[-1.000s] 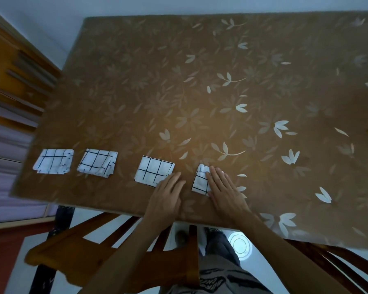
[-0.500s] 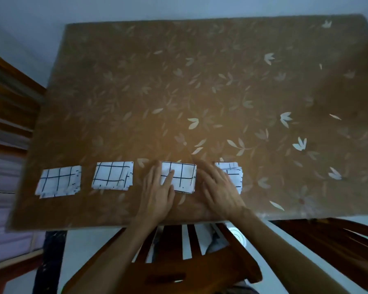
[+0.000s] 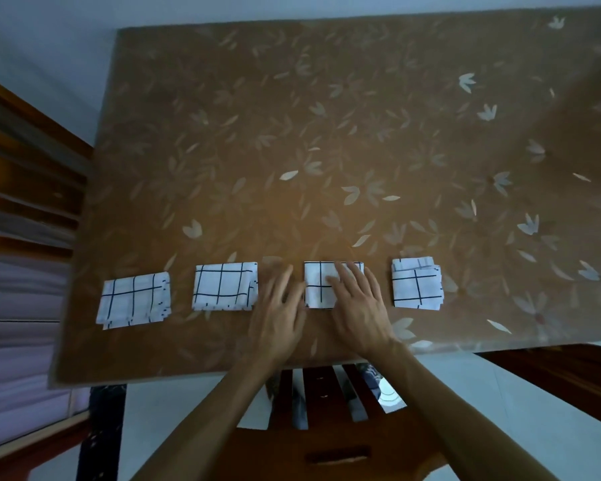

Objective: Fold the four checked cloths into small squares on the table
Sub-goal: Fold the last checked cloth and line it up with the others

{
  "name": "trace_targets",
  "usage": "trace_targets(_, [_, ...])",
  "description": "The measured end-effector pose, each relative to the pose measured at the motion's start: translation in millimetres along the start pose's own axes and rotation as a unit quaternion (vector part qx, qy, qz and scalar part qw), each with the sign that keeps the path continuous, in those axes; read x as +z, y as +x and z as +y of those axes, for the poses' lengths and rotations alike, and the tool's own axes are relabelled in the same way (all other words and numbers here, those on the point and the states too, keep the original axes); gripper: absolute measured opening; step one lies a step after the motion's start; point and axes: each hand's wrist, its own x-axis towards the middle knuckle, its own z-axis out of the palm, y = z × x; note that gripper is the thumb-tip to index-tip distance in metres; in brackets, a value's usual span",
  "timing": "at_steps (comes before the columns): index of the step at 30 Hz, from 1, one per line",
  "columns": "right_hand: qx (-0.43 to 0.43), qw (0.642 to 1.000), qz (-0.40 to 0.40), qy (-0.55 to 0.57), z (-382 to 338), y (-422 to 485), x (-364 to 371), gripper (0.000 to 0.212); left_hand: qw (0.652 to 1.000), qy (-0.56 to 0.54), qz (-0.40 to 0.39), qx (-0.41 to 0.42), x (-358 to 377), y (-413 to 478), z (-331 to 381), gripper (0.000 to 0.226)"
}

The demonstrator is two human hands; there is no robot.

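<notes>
Reaching forward with both arms, bare as far as visible. Left forearm (image 3: 202, 414) coming in from lower left, right forearm (image 3: 455, 407) from lower right, drawing near each other toward the hands. Left hand (image 3: 279, 319) palm down, fingers (image 3: 285, 284) straight and close together, pointing away from the body, a little blurred. Right hand (image 3: 358, 308) palm down too, just beside the left hand, its fingers (image 3: 349, 276) straight and slightly spread. Both lying flat, not curled. Wrists straight, near each other but apart.

far table (image 3: 327, 133) open, folded cloths (image 3: 224, 286) lining near edge
</notes>
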Motion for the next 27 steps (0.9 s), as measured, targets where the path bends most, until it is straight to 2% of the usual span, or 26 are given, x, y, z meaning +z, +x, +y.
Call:
trace_targets(3, [-0.074,0.993,-0.005,0.093,-41,13,-4,0.053,0.993,0.048,0.06,-0.087,-26,-5,-34,0.046])
trace_targets(5, [-0.093,0.985,-0.051,0.133,-75,26,-3,0.065,0.977,0.076,0.056,-0.189,-37,-9,-61,0.049])
trace_targets(7, [-0.089,0.983,-0.109,0.119,-103,37,2,0.076,0.968,0.068,0.029,-0.241,-42,-14,-81,0.057])
trace_targets(10, [-0.086,0.979,-0.167,0.073,-121,48,28,0.079,0.977,0.046,-0.004,-0.208,-39,-25,-90,0.064])
trace_targets(14, [-0.047,0.982,-0.163,0.086,-123,41,24,0.095,0.983,0.014,-0.015,-0.182,-35,-32,-87,0.061])
trace_targets(16, [-0.038,0.987,-0.125,0.09,-123,35,16,0.086,0.986,0.015,-0.015,-0.163,-33,-35,-89,0.057])
trace_targets(18, [-0.026,0.992,-0.102,0.065,-127,36,14,0.068,0.986,0.017,-0.001,-0.164,-38,-37,-93,0.055])
trace_targets(21, [-0.036,0.992,-0.077,0.09,-149,46,13,0.048,0.98,0.043,0.069,-0.181,-54,-43,-109,0.045])
trace_targets(23, [-0.083,0.982,-0.078,0.15,-175,57,14,0.043,0.963,0.052,0.118,-0.238,-67,-49,-129,0.045])
trace_targets(25, [-0.154,0.967,-0.091,0.182,-203,65,14,0.05,0.933,0.053,0.15,-0.322,-77,-55,-156,0.048])
trace_targets(26, [-0.167,0.961,-0.104,0.195,-216,68,18,0.051,0.921,0.052,0.151,-0.355,-80,-59,-169,0.048])
trace_targets(27, [-0.145,0.955,-0.135,0.223,-228,71,25,0.049,0.916,0.046,0.141,-0.373,-83,-62,-181,0.048])
